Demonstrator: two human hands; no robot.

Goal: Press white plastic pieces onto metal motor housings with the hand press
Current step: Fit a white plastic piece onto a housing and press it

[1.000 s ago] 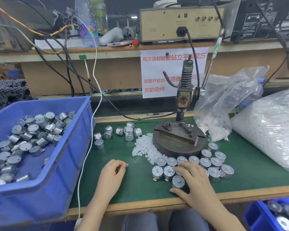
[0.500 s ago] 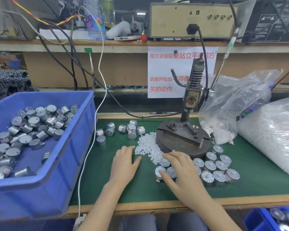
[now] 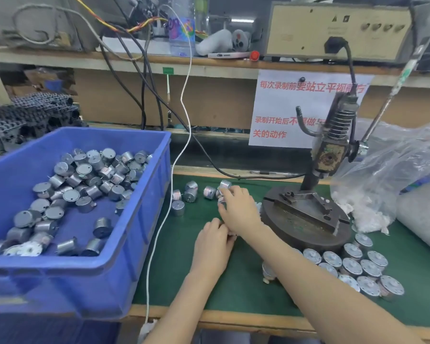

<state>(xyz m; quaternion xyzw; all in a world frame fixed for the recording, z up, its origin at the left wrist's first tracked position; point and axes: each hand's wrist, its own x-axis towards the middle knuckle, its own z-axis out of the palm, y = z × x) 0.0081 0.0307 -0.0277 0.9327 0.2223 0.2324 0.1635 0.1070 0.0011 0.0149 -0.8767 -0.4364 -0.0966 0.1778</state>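
Housings first: the loose motor housings [image 3: 191, 192] lie on the green mat [image 3: 233, 294] at my 12 o'clock, and my right hand [image 3: 236, 209] is stretched over them with its fingers curled onto the nearest ones; whether one is truly clamped I cannot tell. My left hand [image 3: 214, 240] sits just under that wrist with fingers curled in, at the heap of white plastic pieces [image 3: 258, 206], and whether it pinches one is hidden. The risk I judge greatest is the crossed arms: my right forearm bridges the heap and skims the pressed motors [image 3: 350, 266] at 4 o'clock, so a quick pull back could sweep pieces off or knock those over. Round housings lying on their sides may also roll away if nudged. The hand press [image 3: 330, 155] stands at 2 o'clock, its round base [image 3: 305, 227] touching nothing of mine but close beside my wrist. The blue bin [image 3: 85, 281] walls off 9 o'clock, a white cable [image 3: 181, 155] trails along it, and the plastic bags [image 3: 387, 175] crowd 3 o'clock. Open mat is mostly at 6 o'clock, toward the table edge.
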